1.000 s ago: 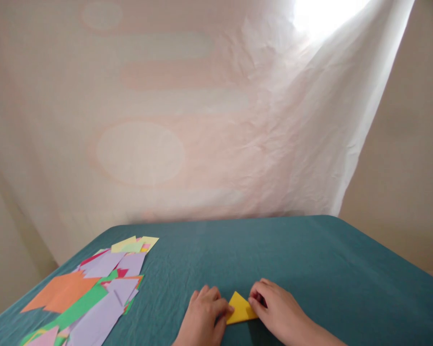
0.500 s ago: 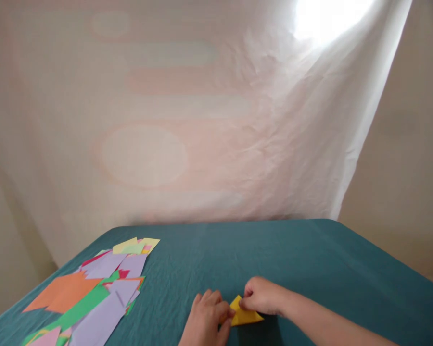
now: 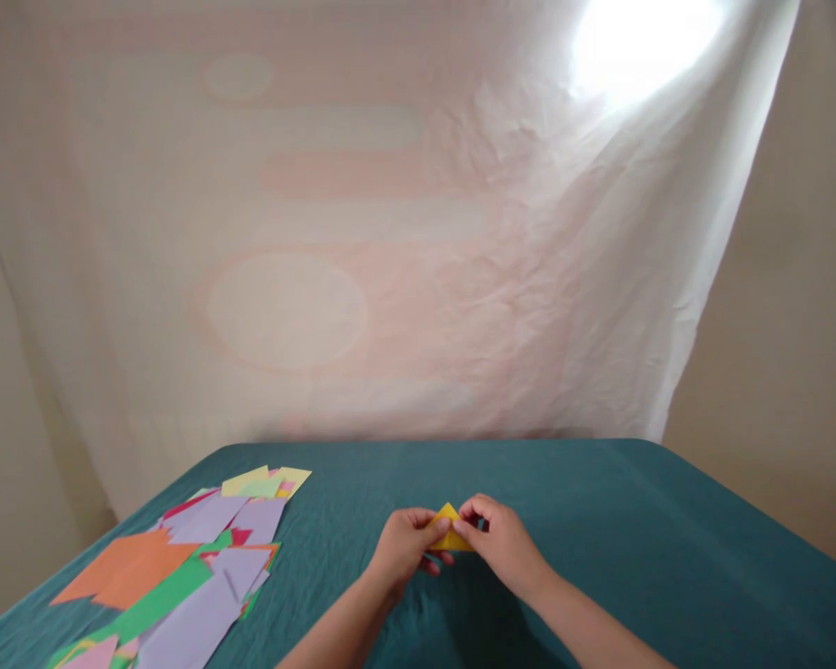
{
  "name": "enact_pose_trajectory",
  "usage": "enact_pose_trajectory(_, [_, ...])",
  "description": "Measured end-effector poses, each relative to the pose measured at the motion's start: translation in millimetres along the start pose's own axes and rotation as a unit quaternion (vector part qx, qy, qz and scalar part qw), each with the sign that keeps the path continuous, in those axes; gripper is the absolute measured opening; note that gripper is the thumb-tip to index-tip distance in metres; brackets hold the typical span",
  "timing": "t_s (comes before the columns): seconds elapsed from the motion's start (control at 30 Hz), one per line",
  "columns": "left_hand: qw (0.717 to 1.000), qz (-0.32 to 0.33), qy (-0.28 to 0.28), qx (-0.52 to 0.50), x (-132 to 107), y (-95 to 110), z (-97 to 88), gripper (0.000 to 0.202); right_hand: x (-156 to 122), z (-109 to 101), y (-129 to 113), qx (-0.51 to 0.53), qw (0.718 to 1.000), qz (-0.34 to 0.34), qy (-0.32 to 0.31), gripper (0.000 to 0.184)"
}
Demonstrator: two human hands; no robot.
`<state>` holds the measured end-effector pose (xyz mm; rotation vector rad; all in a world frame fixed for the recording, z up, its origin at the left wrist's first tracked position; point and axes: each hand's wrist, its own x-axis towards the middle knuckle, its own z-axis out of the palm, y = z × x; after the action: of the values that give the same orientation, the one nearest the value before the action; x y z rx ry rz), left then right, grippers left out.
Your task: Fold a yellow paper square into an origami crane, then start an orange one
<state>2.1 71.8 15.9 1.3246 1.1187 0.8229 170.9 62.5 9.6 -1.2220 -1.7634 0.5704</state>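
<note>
A small folded yellow paper (image 3: 449, 514), triangular with its tip pointing away from me, is held up between both hands. My left hand (image 3: 405, 544) pinches its left side, thumb on the near face and fingers behind. My right hand (image 3: 502, 542) grips the right side between thumb and bent index finger. The two thumb tips come close together on the paper's front. Parts of its left and right corners are hidden by the fingers. A dark shadow lies on the cloth beneath.
A spread of coloured paper sheets lies along the left side of the table: orange (image 3: 129, 569), green (image 3: 163, 592), lilac (image 3: 191, 618) and pale yellow (image 3: 246, 480). A dark green cloth (image 3: 362, 478) covers the table. Behind it hangs a pale curtain (image 3: 418, 307).
Both hands have lifted the yellow paper off the table and moved it farther from me. My left hand has turned into a thumb-and-finger pinch. The camera view has shifted slightly.
</note>
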Motion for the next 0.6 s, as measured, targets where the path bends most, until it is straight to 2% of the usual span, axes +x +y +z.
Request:
enact_pose_trajectory(0.1, [0.997,0.004,0.039,-0.063,6.1,-11.2,6.4,0.050,-3.1,6.8,11.5,0.028,0.997,0.006,0.065,0.008])
enact_pose_trajectory(0.2, [0.993,0.015,0.062,-0.098,6.7,-22.3,8.8,0.053,-9.0,10.1,21.2,0.025,0.993,-0.019,0.115,0.007])
enact_pose_trajectory(0.33, [0.992,0.024,0.066,-0.107,6.9,-28.6,7.1,0.050,-13.2,7.9,24.2,0.017,0.992,-0.036,0.117,0.007])
enact_pose_trajectory(0.6, [0.995,0.044,0.053,-0.078,10.2,-35.4,8.6,0.047,-14.7,7.7,21.9,0.025,0.995,-0.011,0.101,0.007])
